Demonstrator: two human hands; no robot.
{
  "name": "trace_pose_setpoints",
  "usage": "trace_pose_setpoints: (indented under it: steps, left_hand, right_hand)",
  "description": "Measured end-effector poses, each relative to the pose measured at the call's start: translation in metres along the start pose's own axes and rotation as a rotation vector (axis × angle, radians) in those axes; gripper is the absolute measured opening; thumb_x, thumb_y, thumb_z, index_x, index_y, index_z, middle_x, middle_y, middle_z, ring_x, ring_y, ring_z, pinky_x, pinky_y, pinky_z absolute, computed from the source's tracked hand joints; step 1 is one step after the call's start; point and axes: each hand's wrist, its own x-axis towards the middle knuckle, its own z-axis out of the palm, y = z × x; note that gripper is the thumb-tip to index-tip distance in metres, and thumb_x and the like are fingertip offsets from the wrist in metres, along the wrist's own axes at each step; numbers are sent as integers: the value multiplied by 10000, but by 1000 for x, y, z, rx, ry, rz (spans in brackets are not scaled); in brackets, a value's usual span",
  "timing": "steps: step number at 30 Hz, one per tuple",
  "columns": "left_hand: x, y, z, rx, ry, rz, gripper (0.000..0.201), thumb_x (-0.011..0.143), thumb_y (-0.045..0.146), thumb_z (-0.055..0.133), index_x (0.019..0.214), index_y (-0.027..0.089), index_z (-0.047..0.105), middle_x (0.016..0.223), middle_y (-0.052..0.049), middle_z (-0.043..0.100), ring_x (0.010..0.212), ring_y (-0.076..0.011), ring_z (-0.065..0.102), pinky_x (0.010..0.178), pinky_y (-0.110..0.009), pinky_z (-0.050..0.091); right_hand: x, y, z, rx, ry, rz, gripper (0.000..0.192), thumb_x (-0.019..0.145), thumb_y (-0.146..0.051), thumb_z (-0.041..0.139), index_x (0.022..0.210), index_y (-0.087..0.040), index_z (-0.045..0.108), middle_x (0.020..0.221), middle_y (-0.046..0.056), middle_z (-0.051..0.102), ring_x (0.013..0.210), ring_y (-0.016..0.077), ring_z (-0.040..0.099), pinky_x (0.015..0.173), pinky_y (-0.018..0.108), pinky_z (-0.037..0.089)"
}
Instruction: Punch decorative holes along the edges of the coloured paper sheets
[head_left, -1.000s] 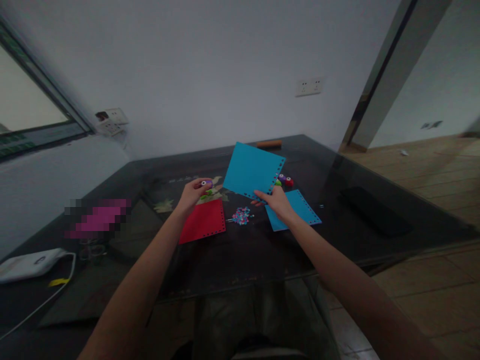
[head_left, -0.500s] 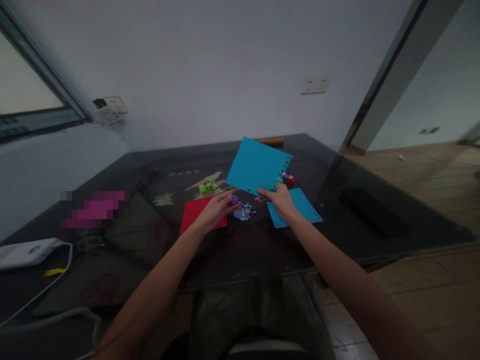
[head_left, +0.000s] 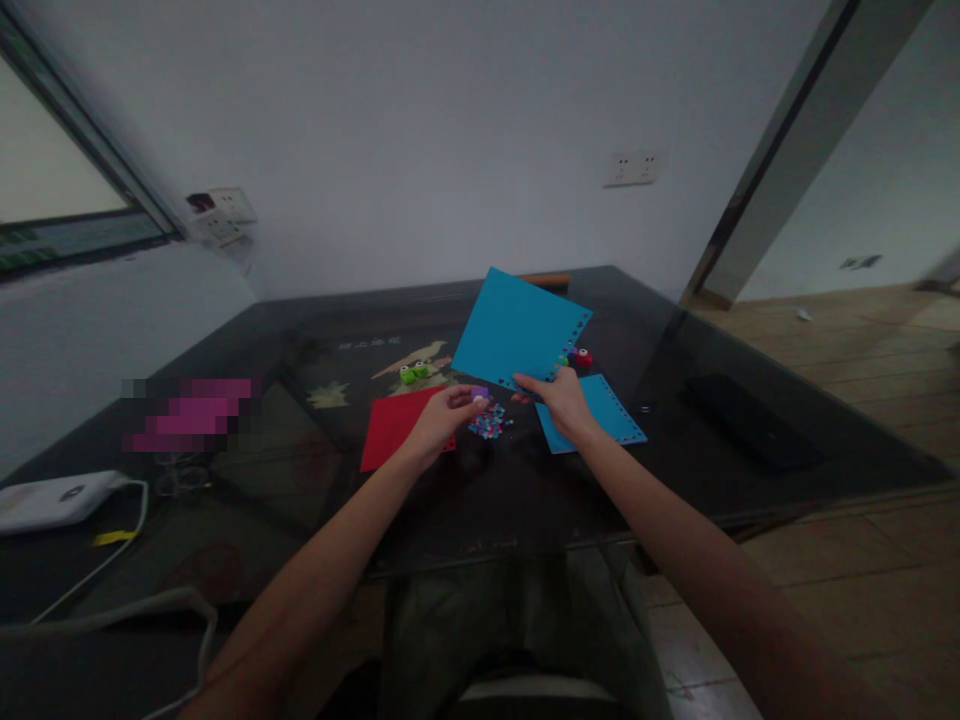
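Note:
My right hand [head_left: 562, 402] pinches the lower edge of a blue sheet of paper [head_left: 517, 330], held up at a tilt, with small holes along its right edge and near its lower corner. In my left hand [head_left: 442, 415] is a small purple craft punch [head_left: 480, 395], just below the sheet's lower left edge. Under the punch lies a pile of paper confetti [head_left: 489, 422]. A red sheet [head_left: 394, 430] with holes at its edge is partly covered by my left hand. Another punched blue sheet [head_left: 611, 412] lies beneath my right wrist.
Green punches [head_left: 414, 372] stand behind the red sheet, and a red punch [head_left: 583, 357] sits behind my right hand. A black case [head_left: 750, 422] lies at the right of the dark table [head_left: 480, 520]. A white power strip [head_left: 64, 502] with a cable is at the left.
My left hand has turned and the purple punch now shows more, slightly further right. The held blue sheet has shifted a little; my right hand keeps its grip.

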Motion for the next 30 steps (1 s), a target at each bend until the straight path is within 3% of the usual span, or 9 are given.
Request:
trace_pose_setpoints:
  steps: [9,17,23,30]
  left_hand:
    - [-7,10,7,-6,12,44,384,678,353,731,986,146,635,958,-96,686,864,-192,632,759,-287,467]
    - [-6,9,8,-97,-47,91,405,662,285,749,1025,148,632,1063,-112,663,921,-203,631,850,-323,459]
    - [-6,9,8,-73,-13,88,355,642,273,763,952,149,645,1002,-87,673,885,-194,627,833,-311,455]
    - [-9,13,11,-97,2,76,384,624,265,774,963,135,649,1036,-112,664,893,-197,622,822,-303,451]
  right_hand:
    - [-2,8,7,137,20,-72,402,534,-381,793,828,-152,640,864,98,706,671,227,663,643,379,568]
    - [-1,8,5,25,21,-153,367,559,-364,787,838,-158,668,881,98,714,751,246,674,747,411,556]
    - [0,9,4,23,10,-152,362,577,-386,775,834,-158,662,890,103,716,761,263,677,723,409,564]
    - [1,10,2,-88,27,-228,371,603,-393,762,879,-163,667,949,115,709,855,269,672,810,422,535]
